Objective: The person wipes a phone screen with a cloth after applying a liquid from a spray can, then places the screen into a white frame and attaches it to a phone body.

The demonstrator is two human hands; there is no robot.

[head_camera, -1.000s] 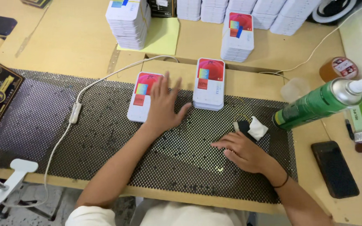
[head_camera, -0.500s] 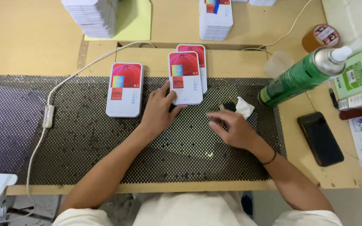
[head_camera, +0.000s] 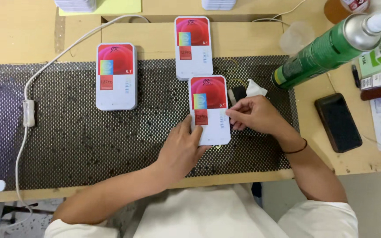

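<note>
A white cable (head_camera: 25,110) with an inline switch runs along the mat's (head_camera: 67,145) 9 o'clock side. A red-and-white box (head_camera: 116,76) lies flat on the mat at 11 o'clock, well apart from the hands. A second box stack (head_camera: 193,47) lies at 12 o'clock, half on the mat and half on the bare surface (head_camera: 23,35).

The held box (head_camera: 209,110) lies flat near the mat's centre, just below that stack. The left hand (head_camera: 182,147) is at its 7 o'clock corner, grip grasping the box's lower left edge, fingers flat on the face. The right hand (head_camera: 254,115) is at its 3 o'clock edge, grip pinching the right side.

A black item with a white cloth (head_camera: 254,89) lies just above the right hand. A green spray can (head_camera: 327,50) lies tilted at 2 o'clock. A dark phone (head_camera: 338,122) lies at 3 o'clock, off the mat.
</note>
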